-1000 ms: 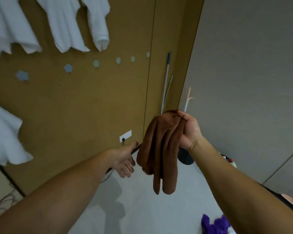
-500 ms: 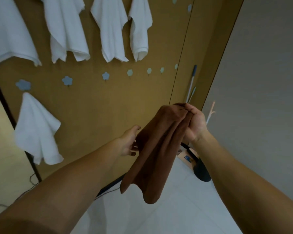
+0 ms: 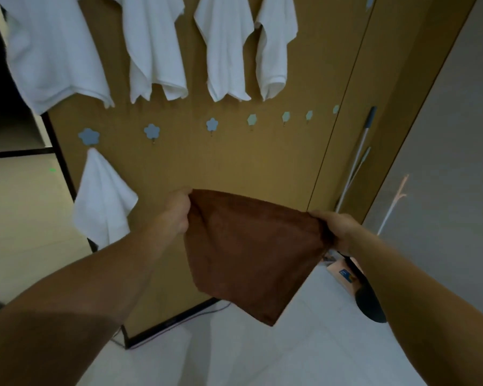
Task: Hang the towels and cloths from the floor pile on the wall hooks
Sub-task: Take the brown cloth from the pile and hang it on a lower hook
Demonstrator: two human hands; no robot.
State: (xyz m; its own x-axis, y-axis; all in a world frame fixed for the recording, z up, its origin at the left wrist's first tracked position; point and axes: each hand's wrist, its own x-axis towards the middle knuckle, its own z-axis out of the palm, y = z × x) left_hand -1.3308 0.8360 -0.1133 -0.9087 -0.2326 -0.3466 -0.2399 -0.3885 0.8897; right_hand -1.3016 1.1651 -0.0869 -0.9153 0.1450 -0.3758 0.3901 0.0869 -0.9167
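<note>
Single view, head-worn, wide-angle. Faces forward and down at the tan wall panel (image 3: 248, 162), close range. Takes in both forearms (image 3: 109, 274) from the bottom corners, left hand (image 3: 179, 210) and right hand (image 3: 338, 227) gripping brown cloth (image 3: 251, 252) at mid-frame. Catches hook row (image 3: 212, 124) above centre, white floor (image 3: 262, 358) along bottom; crops white towels (image 3: 156, 45) at top edge.
</note>
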